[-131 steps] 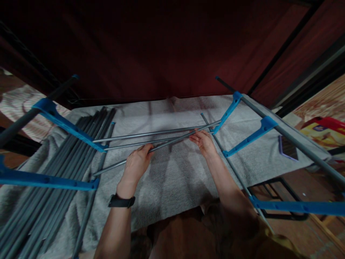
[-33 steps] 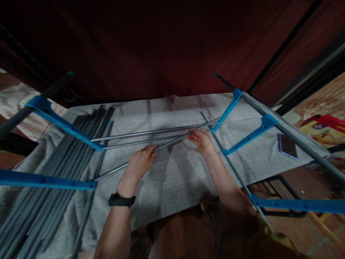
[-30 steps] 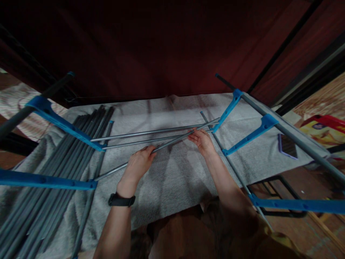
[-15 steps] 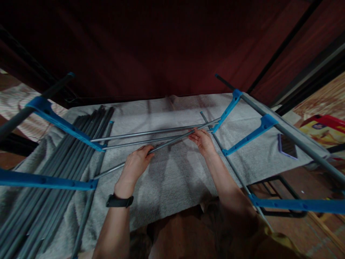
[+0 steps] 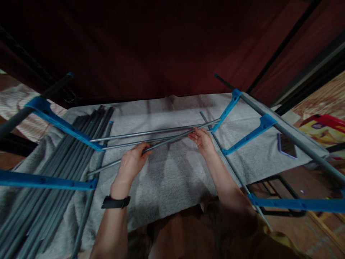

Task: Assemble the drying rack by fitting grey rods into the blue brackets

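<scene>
Grey towel (image 5: pixel 167 180) covers the table across the lower middle of the frame. Above it, the left hand (image 5: pixel 130 163) curls around the slanted rod (image 5: pixel 157 144), fingers closed over its top. Further up and right, the right hand (image 5: pixel 203 140) pinches the same rod near its upper end. With so light a grip, the rod could roll free or knock the 2 rods (image 5: pixel 151 133) just behind.

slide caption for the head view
Left hand and right hand hold a slanted grey rod above a grey towel.

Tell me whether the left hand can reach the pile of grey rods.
Probably yes: the pile lies open beside the left hand, though that hand grips a slanted rod and blue bars cross above the pile.
</scene>
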Action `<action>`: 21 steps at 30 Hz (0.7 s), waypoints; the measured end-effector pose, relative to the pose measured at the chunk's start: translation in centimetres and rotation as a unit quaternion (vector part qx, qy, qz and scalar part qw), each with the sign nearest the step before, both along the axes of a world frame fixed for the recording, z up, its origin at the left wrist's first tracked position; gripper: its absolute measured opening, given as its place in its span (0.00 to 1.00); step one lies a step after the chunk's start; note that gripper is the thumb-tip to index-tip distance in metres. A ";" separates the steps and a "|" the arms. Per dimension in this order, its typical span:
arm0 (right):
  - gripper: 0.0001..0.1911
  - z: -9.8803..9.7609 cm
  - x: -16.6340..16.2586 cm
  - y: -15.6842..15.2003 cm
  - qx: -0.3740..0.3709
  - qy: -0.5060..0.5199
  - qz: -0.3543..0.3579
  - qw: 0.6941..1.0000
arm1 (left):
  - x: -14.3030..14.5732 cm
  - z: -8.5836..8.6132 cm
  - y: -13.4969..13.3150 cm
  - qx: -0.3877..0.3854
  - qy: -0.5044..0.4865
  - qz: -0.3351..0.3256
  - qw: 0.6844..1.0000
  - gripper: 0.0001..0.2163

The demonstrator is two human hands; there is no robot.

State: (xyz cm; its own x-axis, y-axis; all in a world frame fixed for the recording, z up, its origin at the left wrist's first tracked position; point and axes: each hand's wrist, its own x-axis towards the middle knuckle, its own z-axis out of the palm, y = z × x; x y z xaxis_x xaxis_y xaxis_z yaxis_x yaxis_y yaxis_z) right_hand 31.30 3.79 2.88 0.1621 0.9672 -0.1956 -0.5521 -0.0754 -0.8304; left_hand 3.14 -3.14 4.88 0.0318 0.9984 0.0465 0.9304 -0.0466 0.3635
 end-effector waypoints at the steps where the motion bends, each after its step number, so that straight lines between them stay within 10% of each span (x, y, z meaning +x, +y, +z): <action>1: 0.09 0.0 0.0 0.0 0.000 0.001 0.000 1.000 | 0.0 0.0 0.0 0.000 0.001 0.000 1.000 0.13; 21: 0.08 0.3 0.2 0.1 -0.004 0.007 -0.020 1.000 | -1.3 -0.9 0.4 0.019 -0.062 -0.007 0.998 0.11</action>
